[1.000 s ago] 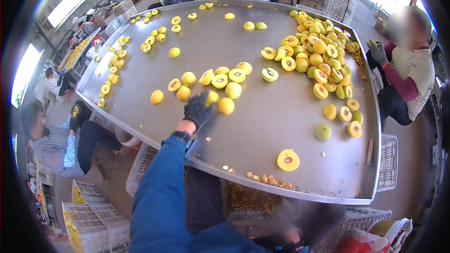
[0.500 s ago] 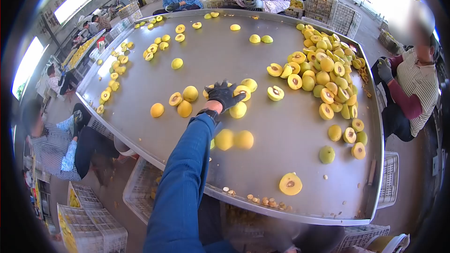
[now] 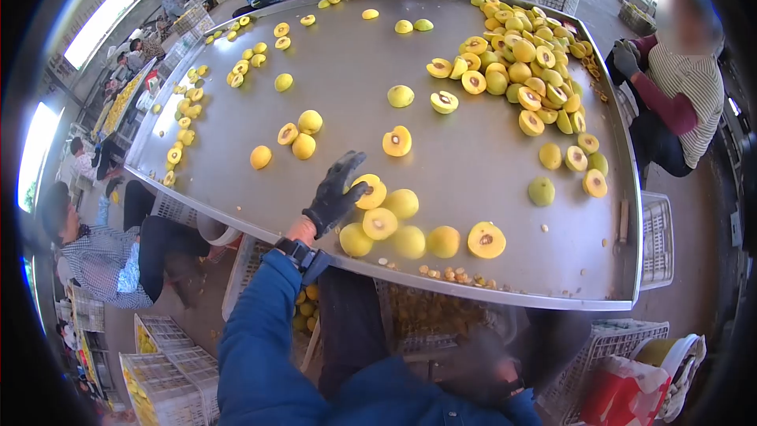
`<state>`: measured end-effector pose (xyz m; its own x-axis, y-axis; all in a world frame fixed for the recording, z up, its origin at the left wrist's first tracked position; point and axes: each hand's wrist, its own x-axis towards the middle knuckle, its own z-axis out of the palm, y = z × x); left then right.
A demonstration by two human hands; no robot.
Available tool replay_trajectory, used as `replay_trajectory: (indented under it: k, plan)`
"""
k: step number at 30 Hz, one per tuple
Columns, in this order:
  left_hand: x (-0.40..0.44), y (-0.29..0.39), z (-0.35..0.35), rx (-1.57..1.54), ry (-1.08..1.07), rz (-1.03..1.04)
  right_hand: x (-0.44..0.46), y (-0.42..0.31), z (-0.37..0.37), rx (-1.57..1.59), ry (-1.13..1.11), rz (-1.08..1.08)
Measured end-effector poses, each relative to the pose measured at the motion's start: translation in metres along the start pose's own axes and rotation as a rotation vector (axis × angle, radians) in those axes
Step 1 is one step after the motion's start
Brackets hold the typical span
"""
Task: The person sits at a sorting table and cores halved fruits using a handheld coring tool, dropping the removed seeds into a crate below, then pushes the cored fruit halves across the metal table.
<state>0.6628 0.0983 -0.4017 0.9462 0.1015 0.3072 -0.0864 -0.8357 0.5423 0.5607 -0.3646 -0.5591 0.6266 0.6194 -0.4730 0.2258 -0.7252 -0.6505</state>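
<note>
My left hand [image 3: 335, 196], in a black glove, is spread over the near part of the metal table [image 3: 331, 126]. Its fingertips reach a halved yellow fruit [image 3: 368, 191]. Beside that half, more yellow fruit pieces [image 3: 380, 223] lie in a loose group by the near rim. A larger cut half [image 3: 486, 240] rests at the group's right end, its brown centre facing up. Low in the view, my right hand [image 3: 493, 367] is a dark blur below the table edge; its fingers and anything in them cannot be made out.
A heap of halved fruit [image 3: 520, 63] covers the table's far right. Small pits [image 3: 457, 274] line the near rim. People sit around the table, one at the right [image 3: 686, 102], one at the left [image 3: 102, 252]. Crates [image 3: 169, 371] and a red bucket [image 3: 623, 394] stand below.
My left hand has come back toward the near rim, and several fruit pieces now lie closer to that rim. The view has shifted slightly.
</note>
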Motion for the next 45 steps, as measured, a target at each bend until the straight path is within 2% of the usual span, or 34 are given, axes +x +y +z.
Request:
replay_trajectory:
  k: [1,3,6,9,11,13,15,17,19,20,22,23,24,26,28,30,32,34,36,37,40,41,44,45]
  plan:
    - [-0.004,0.002,-0.005,0.039,-0.097,-0.043,0.002,0.004,0.006,0.128,0.019,0.002]
    - [-0.008,0.008,-0.009,0.117,-0.29,-0.126,-0.004,0.01,0.008,0.132,0.072,-0.003]
    - [-0.006,0.006,0.002,0.032,-0.197,-0.034,-0.008,-0.027,-0.023,-0.122,0.149,0.01]
    - [-0.005,0.022,0.004,0.053,-0.21,-0.176,-0.009,-0.031,-0.026,-0.158,0.125,0.069]
    - [-0.004,0.015,0.013,0.003,-0.127,-0.223,-0.003,-0.023,-0.022,-0.189,0.025,0.069]
    - [-0.005,-0.003,0.024,0.012,-0.009,-0.231,-0.004,-0.026,-0.026,-0.168,0.037,0.073]
    - [0.003,-0.03,0.035,0.062,0.138,-0.173,-0.001,-0.022,-0.019,-0.156,0.061,-0.024]
    - [0.017,-0.062,0.044,0.028,0.23,-0.23,0.004,0.011,0.004,-0.173,0.124,-0.193]
    - [0.038,-0.07,0.041,0.068,0.169,-0.249,0.003,0.015,0.011,-0.147,0.156,-0.169]
    - [0.048,-0.053,0.037,0.12,0.099,-0.283,0.008,0.011,0.013,-0.129,0.163,-0.171]
    - [0.073,-0.015,0.036,0.103,-0.167,-0.26,-0.008,-0.026,-0.021,-0.003,0.206,-0.166]
    - [0.08,0.012,0.045,0.028,-0.2,-0.2,-0.018,-0.043,-0.037,0.06,0.222,-0.167]
    - [0.091,0.031,0.056,0.097,-0.284,-0.14,-0.019,-0.051,-0.04,0.057,0.222,-0.134]
    - [0.113,0.085,0.086,-0.035,-0.408,-0.077,-0.019,-0.059,-0.045,0.051,0.218,-0.067]
    - [0.136,0.149,0.117,0.039,-0.471,0.115,-0.023,-0.064,-0.052,0.058,0.243,-0.079]
    - [0.155,0.204,0.154,-0.128,-0.559,0.214,-0.021,-0.06,-0.05,0.068,0.273,-0.077]
    - [0.167,0.247,0.198,-0.286,-0.611,0.293,-0.015,-0.053,-0.036,0.086,0.308,-0.069]
    - [0.176,0.283,0.235,-0.243,-0.646,0.321,-0.017,-0.055,-0.037,0.101,0.333,-0.084]
    - [0.177,0.285,0.282,-0.091,-0.344,0.468,-0.017,-0.052,-0.036,0.104,0.358,-0.093]
    - [0.181,0.31,0.273,0.089,-0.45,0.352,-0.018,-0.051,-0.032,0.102,0.372,-0.096]
    - [0.171,0.312,0.298,0.235,-0.11,0.714,-0.017,-0.049,-0.026,0.135,0.405,-0.123]
    - [0.17,0.3,0.318,0.209,-0.268,0.723,-0.017,-0.049,-0.025,0.152,0.409,-0.138]
    - [0.166,0.313,0.337,0.292,-0.239,0.865,-0.018,-0.056,-0.032,0.153,0.345,-0.118]
    - [0.173,0.318,0.343,0.254,-0.271,0.857,-0.017,-0.056,-0.031,0.195,0.356,-0.133]
